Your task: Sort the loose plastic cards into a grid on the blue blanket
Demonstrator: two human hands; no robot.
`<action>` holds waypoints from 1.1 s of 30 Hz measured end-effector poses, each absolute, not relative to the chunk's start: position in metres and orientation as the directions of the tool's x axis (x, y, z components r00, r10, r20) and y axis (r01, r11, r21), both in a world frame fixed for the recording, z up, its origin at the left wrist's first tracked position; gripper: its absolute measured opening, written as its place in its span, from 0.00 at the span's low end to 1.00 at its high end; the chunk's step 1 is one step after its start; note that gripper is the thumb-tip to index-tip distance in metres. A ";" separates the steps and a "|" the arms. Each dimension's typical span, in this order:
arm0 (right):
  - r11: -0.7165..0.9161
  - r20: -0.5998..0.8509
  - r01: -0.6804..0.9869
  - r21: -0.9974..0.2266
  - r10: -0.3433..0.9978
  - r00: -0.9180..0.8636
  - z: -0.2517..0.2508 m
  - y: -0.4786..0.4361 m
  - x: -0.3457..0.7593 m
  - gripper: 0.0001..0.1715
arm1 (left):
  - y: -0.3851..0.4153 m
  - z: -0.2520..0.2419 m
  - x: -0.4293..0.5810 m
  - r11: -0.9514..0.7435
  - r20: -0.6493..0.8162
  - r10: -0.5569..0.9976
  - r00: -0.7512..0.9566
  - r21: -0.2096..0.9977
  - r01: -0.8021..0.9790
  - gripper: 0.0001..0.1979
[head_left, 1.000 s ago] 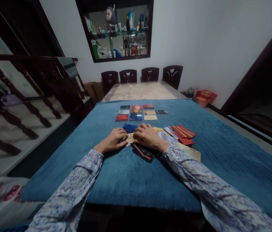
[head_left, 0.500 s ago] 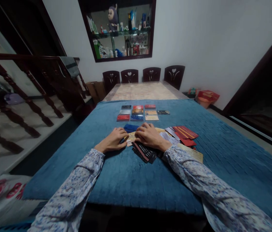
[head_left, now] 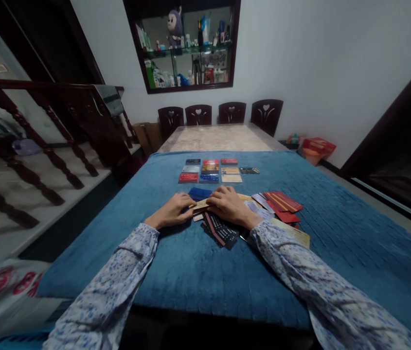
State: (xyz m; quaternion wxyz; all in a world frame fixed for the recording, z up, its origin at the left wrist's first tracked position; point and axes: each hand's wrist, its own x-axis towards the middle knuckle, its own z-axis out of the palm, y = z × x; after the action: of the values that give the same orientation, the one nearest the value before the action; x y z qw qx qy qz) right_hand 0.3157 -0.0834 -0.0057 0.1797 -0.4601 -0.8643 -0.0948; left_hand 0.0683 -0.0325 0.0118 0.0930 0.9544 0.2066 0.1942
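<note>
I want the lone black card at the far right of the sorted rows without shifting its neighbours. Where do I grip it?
Probably its right short edge, coming from the right: the black card lies flat on the blue cloth, that side is open, and a beige card sits close on its left.

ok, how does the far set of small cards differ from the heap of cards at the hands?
The far set of small coloured cards lies in tidy rows, side by side; the heap of red, dark and beige cards overlaps at mixed angles. The far set lies untouched beyond the fingers; the heap lies partly under the left hand and right hand, which hold a beige card. Both lie flat on the blue cloth.
</note>
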 end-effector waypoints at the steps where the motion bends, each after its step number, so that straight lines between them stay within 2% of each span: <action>1: 0.555 0.405 0.832 0.002 0.760 -0.508 -0.006 -0.083 0.315 0.13 | -0.033 0.012 0.068 -0.896 0.334 0.432 0.838 0.260 0.359 0.13; 8: 0.542 0.426 0.841 -0.004 0.761 -0.489 -0.010 -0.077 0.317 0.13 | -0.028 0.008 0.067 -0.915 0.381 0.392 0.837 0.253 0.313 0.15; 14: 0.552 0.492 0.833 -0.014 0.729 -0.475 -0.011 -0.074 0.320 0.12 | -0.019 0.000 0.064 -0.927 0.473 0.372 0.799 0.135 0.351 0.14; 19: 0.544 0.571 0.836 -0.075 0.711 -0.411 -0.017 -0.070 0.320 0.10 | -0.016 -0.003 0.064 -0.938 0.539 0.324 0.777 0.076 0.338 0.12; 27: 0.510 0.570 0.848 -0.147 0.744 -0.349 -0.018 -0.070 0.319 0.13 | -0.020 -0.004 0.067 -0.923 0.564 0.374 0.736 0.155 0.351 0.11; 33: 0.461 0.542 0.874 -0.156 0.780 -0.314 -0.014 -0.073 0.316 0.17 | -0.017 -0.011 0.068 -0.884 0.589 0.465 0.661 0.264 0.386 0.15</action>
State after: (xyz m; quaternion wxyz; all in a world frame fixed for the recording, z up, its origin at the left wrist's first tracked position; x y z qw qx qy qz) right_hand 0.3164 -0.0732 -0.0142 0.2830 -0.5125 -0.8064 -0.0831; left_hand 0.0680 -0.0171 -0.0109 0.0582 0.9094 0.2338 0.3390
